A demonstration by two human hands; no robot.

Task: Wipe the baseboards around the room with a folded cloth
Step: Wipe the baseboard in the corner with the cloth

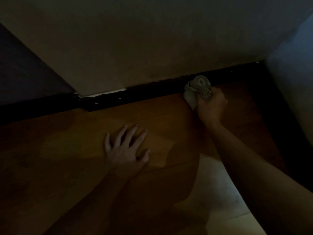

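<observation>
In the dim head view, the right hand [211, 106] clenches a bunched grey cloth [197, 89], its fingers curled round it, pressing it against the dark baseboard [149, 94] near the room's corner. The left hand [126, 150] rests flat on the wooden floor [67, 150], fingers spread and released.

Wooden floor [59, 158] under flat left hand [126, 150]

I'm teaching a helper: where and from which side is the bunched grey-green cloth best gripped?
Grip the bunched grey-green cloth at its rear end, coming from the room side as the right hand does; its wadded front then presses the dark baseboard.
</observation>
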